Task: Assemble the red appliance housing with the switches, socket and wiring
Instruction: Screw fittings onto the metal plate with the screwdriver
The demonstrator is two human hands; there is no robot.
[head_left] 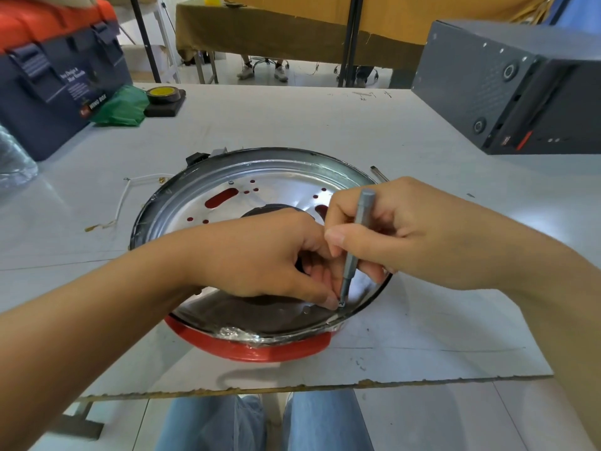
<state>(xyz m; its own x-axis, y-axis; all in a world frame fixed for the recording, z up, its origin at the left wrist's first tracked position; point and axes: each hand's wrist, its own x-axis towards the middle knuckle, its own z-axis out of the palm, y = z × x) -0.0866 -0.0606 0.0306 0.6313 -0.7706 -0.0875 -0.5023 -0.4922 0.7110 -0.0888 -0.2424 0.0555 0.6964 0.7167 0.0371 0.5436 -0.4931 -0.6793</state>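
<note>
The round red appliance housing (270,351) lies on the white table with a shiny metal plate (279,180) inside it; red shows through slots in the plate. My right hand (422,236) grips a grey screwdriver (357,229) held nearly upright, its tip on a small screw (341,303) near the plate's front right rim. My left hand (263,252) reaches over the plate, and its fingertips pinch that screw at the tip of the screwdriver. A black socket part (196,157) sticks out at the housing's far left rim.
A white wire (122,200) with brass terminals lies left of the housing. A dark blue toolbox (55,83), a green bag (122,107) and a tape roll (162,94) stand at the back left. A grey computer case (507,86) sits at the back right. The table's chipped front edge (325,385) is near.
</note>
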